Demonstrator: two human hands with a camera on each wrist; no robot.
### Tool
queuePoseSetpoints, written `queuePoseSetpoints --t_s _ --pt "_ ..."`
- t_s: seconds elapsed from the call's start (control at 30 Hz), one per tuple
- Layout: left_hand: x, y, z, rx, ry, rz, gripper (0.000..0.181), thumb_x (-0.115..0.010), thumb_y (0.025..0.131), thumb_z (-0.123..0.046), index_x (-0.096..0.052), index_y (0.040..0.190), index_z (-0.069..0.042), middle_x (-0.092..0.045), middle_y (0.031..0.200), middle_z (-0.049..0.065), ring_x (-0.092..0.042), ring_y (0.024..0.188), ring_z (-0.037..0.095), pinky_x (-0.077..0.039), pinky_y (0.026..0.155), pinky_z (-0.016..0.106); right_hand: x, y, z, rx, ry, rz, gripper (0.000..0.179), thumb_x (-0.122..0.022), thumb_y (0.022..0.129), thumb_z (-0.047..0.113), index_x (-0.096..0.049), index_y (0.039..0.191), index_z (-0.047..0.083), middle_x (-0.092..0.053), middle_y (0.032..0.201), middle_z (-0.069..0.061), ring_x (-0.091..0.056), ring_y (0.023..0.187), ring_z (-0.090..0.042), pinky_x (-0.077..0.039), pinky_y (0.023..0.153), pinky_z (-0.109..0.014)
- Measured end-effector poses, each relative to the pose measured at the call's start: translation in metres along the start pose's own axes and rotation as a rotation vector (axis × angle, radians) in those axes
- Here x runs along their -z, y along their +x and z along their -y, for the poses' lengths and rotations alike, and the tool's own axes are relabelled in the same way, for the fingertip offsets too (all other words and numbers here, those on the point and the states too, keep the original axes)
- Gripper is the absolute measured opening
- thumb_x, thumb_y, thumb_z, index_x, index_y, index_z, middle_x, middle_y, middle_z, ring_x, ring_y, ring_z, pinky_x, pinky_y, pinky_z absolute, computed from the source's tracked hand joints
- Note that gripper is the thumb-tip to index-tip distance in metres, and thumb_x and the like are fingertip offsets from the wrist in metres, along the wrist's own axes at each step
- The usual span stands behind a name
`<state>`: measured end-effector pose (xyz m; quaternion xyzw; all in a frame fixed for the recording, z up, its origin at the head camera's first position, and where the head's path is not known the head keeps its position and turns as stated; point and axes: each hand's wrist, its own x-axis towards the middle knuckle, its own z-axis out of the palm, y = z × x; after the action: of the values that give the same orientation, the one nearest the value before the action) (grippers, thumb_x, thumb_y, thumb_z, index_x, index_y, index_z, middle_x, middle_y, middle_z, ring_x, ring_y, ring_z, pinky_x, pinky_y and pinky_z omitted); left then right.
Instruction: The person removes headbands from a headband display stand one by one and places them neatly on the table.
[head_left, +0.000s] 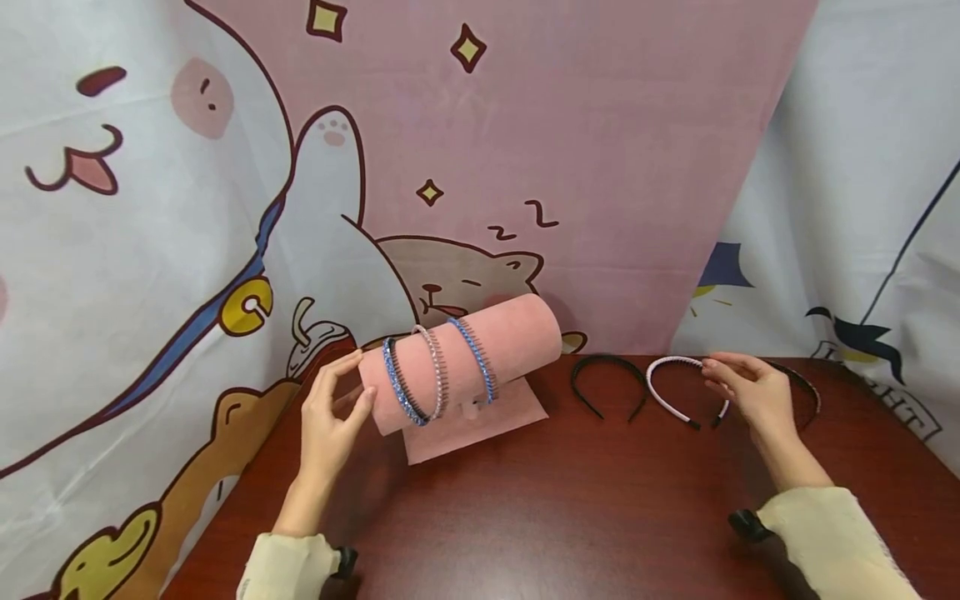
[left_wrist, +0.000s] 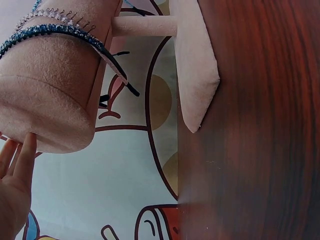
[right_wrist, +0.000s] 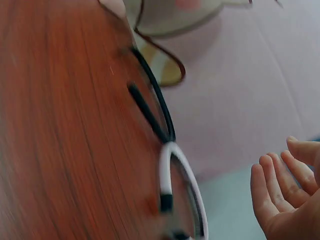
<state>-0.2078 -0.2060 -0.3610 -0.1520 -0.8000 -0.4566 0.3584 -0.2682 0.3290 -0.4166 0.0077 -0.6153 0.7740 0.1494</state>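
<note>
A pink cylindrical headband stand (head_left: 517, 337) on a flat base carries a dark-blue glittery headband (head_left: 397, 379), a pale beaded headband (head_left: 437, 367) and a bright blue headband (head_left: 476, 354). At the roll's left end, my left hand (head_left: 330, 412) touches it with extended fingers; the left wrist view shows the fingertips (left_wrist: 31, 137) against the end face. Over the right side of a white headband (head_left: 667, 400), my right hand (head_left: 757, 400) hovers with loosely bent fingers, holding nothing. It hides part of that headband and of a dark headband (head_left: 806, 387) behind it.
A black headband (head_left: 600, 360) lies left of the white one on the dark red wooden table (head_left: 525, 517). Behind the table hangs a cloth (head_left: 600, 167) printed with cartoon animals, and it continues along both sides.
</note>
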Motion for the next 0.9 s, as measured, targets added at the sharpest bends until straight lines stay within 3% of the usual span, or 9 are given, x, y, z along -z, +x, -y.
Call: queuePoseSetpoints --t_s 0.07,0.2,0.3,0.47,0.6,0.73,0.9 --pt "0.0 0.0 0.001 -0.002 -0.004 -0.004 0.042 -0.069 0.086 0.004 -0.06 0.127 0.005 -0.061 0.131 0.022 -0.059 0.123 0.021 -0.05 0.086 0.007 -0.015 -0.003 -0.001 0.011 -0.011 0.03 0.016 -0.066 0.092 0.0 -0.075 0.098 0.011 -0.077 0.084 0.008 -0.074 0.075 -0.004 -0.06 0.066 -0.019" --pt "-0.004 -0.002 0.018 0.005 -0.015 -0.01 0.044 -0.07 0.086 0.003 -0.06 0.129 0.004 -0.061 0.133 0.017 -0.058 0.124 0.019 -0.051 0.087 0.009 -0.046 -0.012 -0.002 -0.009 -0.064 0.088 0.014 -0.069 0.092 0.004 -0.074 0.101 0.013 -0.077 0.087 0.01 -0.074 0.078 -0.002 -0.06 0.068 -0.018" --pt "-0.006 -0.003 0.033 0.009 -0.023 -0.012 0.046 -0.072 0.086 0.001 -0.06 0.131 0.0 -0.061 0.135 0.011 -0.057 0.125 0.016 -0.054 0.087 0.013 -0.071 -0.018 -0.003 0.014 -0.092 0.153 0.016 -0.068 0.092 0.004 -0.071 0.108 0.002 -0.077 0.09 0.01 -0.073 0.082 -0.001 -0.06 0.072 -0.019" --pt "-0.007 -0.002 0.04 -0.002 -0.048 -0.014 0.048 -0.073 0.086 -0.002 -0.06 0.132 -0.006 -0.061 0.136 0.004 -0.056 0.127 0.012 -0.054 0.088 0.015 -0.114 -0.027 -0.005 0.133 -0.228 0.224 0.03 -0.067 0.093 0.005 -0.061 0.113 -0.017 -0.074 0.091 0.014 -0.071 0.085 0.001 -0.061 0.075 -0.023" --pt "-0.007 -0.002 0.04 -0.005 -0.051 -0.017 0.048 -0.073 0.086 -0.001 -0.06 0.132 -0.005 -0.061 0.136 0.005 -0.056 0.127 0.013 -0.054 0.088 0.013 -0.144 -0.035 -0.007 0.135 -0.299 0.248 0.032 -0.069 0.093 0.01 -0.064 0.113 -0.014 -0.072 0.092 0.015 -0.07 0.086 0.002 -0.061 0.076 -0.024" --pt "-0.006 -0.002 0.035 -0.001 -0.039 -0.023 0.046 -0.072 0.086 0.002 -0.059 0.13 0.001 -0.061 0.135 0.01 -0.057 0.126 0.016 -0.052 0.087 0.01 -0.168 -0.043 -0.013 0.117 -0.312 0.272 0.029 -0.071 0.092 0.011 -0.067 0.11 -0.01 -0.073 0.097 0.003 -0.069 0.087 0.0 -0.061 0.078 -0.027" --pt "-0.003 -0.001 0.012 -0.005 -0.037 -0.014 0.042 -0.069 0.087 0.004 -0.059 0.128 0.006 -0.061 0.132 0.021 -0.057 0.125 0.015 -0.05 0.087 0.007 -0.193 -0.052 -0.023 0.118 -0.366 0.29 0.022 -0.074 0.089 0.013 -0.072 0.105 -0.002 -0.075 0.1 -0.013 -0.069 0.082 -0.001 -0.062 0.077 -0.031"
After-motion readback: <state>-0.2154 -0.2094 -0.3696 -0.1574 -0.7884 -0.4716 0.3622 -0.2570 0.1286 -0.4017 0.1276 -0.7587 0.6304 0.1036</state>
